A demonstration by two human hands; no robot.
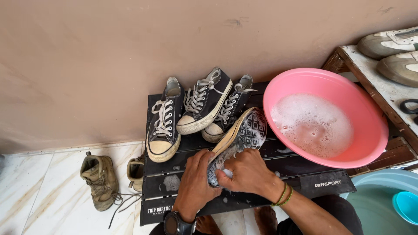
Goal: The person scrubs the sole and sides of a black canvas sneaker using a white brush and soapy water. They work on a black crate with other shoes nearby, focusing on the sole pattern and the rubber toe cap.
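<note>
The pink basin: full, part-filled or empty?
Part-filled. The pink basin holds foamy, soapy water across its bottom only; its upper inner wall is bare.

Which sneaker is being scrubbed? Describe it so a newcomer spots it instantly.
Start at the pink basin of suds on the black slatted table. Just left of it, the sneaker lies between both hands, the left hand and the right hand. Unlike the three laced-up neighbours, it shows its soapy patterned sole.

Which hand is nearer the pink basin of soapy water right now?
The right hand. It scrubs the sole of the upturned sneaker just left of the pink basin; the left hand holds the sneaker's heel end, farther left.
</note>
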